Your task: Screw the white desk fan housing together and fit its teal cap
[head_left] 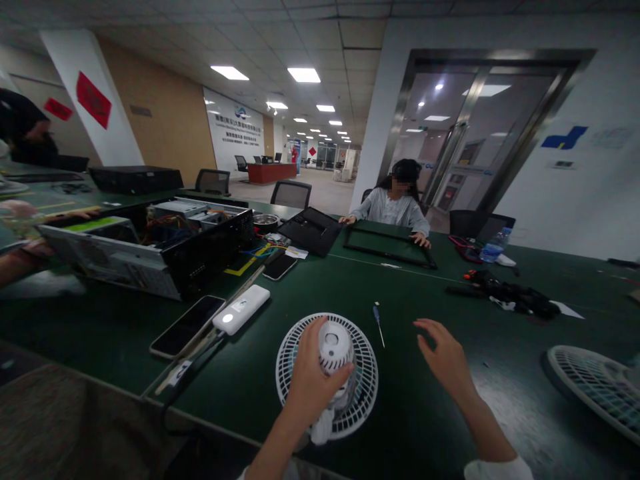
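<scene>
A small white fan [327,377] lies face down on the green table [410,413] right in front of me, its round grille flat and its motor housing pointing up. My left hand [311,383] is wrapped round that motor housing. My right hand [443,357] hovers a little to the right of the fan with fingers spread and nothing in it. A small blue-handled screwdriver [378,321] lies on the table just beyond the fan, between my two hands.
A second white fan grille [595,390] lies at the right edge. A white power bank [241,309] and two phones [187,325] lie to the left, near an open computer case [150,250]. A person sits opposite holding a black frame [387,245]. Black tools [505,293] lie at right.
</scene>
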The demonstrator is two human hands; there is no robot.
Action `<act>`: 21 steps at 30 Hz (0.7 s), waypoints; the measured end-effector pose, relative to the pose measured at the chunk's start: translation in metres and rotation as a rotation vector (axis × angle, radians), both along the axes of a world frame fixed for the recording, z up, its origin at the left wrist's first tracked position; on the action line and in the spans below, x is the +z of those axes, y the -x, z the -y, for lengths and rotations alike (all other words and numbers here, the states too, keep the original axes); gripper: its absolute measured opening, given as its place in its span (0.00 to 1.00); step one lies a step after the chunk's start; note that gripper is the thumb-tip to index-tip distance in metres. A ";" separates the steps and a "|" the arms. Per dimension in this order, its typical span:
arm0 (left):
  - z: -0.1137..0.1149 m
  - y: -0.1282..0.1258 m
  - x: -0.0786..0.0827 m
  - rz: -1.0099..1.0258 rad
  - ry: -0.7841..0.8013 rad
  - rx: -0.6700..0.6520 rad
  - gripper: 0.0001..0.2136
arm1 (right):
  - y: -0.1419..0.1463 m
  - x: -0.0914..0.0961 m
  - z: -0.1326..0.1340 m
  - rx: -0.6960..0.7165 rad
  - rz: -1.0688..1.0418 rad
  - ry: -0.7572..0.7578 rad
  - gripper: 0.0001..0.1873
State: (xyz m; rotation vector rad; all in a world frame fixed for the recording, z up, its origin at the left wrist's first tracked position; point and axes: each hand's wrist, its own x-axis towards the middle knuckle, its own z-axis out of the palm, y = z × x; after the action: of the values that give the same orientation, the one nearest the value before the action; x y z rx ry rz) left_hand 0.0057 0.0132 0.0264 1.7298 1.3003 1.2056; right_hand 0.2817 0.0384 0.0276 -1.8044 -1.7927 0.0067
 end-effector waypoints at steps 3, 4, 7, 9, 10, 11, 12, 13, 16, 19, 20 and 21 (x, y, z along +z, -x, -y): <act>0.002 -0.002 0.000 0.025 0.014 0.019 0.33 | -0.036 -0.016 -0.005 -0.167 0.025 0.109 0.14; 0.002 -0.003 0.000 0.038 0.005 0.034 0.33 | -0.040 -0.020 -0.006 -0.189 0.031 0.154 0.13; 0.002 -0.004 -0.001 0.060 -0.009 0.063 0.33 | -0.030 -0.029 -0.019 -0.150 0.043 0.278 0.11; 0.002 -0.004 0.000 0.049 0.008 0.045 0.32 | -0.009 -0.033 -0.037 -0.098 0.053 0.326 0.14; 0.001 -0.003 0.000 0.042 0.008 0.033 0.32 | 0.004 -0.035 -0.047 -0.088 0.059 0.339 0.16; 0.001 -0.002 0.001 0.038 0.000 0.023 0.32 | 0.018 -0.036 -0.058 -0.090 0.067 0.350 0.17; 0.000 -0.002 0.001 0.034 -0.010 0.018 0.32 | 0.031 -0.037 -0.068 -0.099 0.074 0.358 0.18; 0.000 -0.001 0.001 0.032 -0.016 0.018 0.32 | 0.042 -0.037 -0.077 -0.113 0.077 0.365 0.18; 0.000 -0.001 0.001 0.031 0.001 0.028 0.33 | 0.066 -0.033 -0.096 -0.166 0.049 0.382 0.17; 0.000 -0.002 0.000 0.048 -0.002 0.040 0.33 | 0.071 -0.017 -0.104 -0.179 -0.027 0.368 0.16; 0.001 -0.003 0.000 0.058 -0.010 0.045 0.33 | 0.070 -0.007 -0.105 -0.172 -0.059 0.342 0.16; 0.001 -0.003 0.000 0.069 -0.016 0.050 0.33 | 0.069 0.004 -0.104 -0.159 -0.092 0.301 0.16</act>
State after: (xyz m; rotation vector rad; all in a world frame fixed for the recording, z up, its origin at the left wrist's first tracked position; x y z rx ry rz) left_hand 0.0090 0.0122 0.0263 1.6612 1.3035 1.2961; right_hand 0.2124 0.1422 0.0317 -2.1159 -1.6473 0.3075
